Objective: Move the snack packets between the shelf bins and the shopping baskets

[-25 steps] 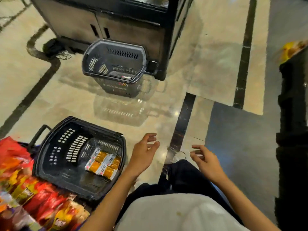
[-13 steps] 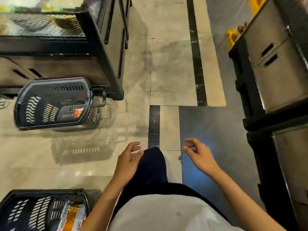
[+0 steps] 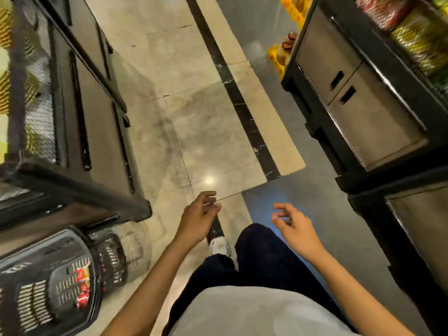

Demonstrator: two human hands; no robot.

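A dark grey shopping basket (image 3: 29,275) stands on the floor at the lower left, with a red snack packet (image 3: 82,287) showing through its slotted wall. My left hand (image 3: 198,217) hangs empty over the floor in the middle, fingers loosely curled. My right hand (image 3: 294,226) is beside it to the right, empty with fingers apart. Snack packets (image 3: 417,37) fill the shelf bin at the upper right; they are blurred.
A black shelf unit with mesh bins (image 3: 38,105) stands on the left, above the basket. Another black unit with steel doors (image 3: 358,105) lines the right side. Yellow packets (image 3: 281,54) lie on the floor far ahead. A tiled aisle (image 3: 194,117) runs between the units.
The view has swung right, away from the basket holding orange packets, which has left the frame. The other basket slid to the lower left. Both hands stay empty in front of me.
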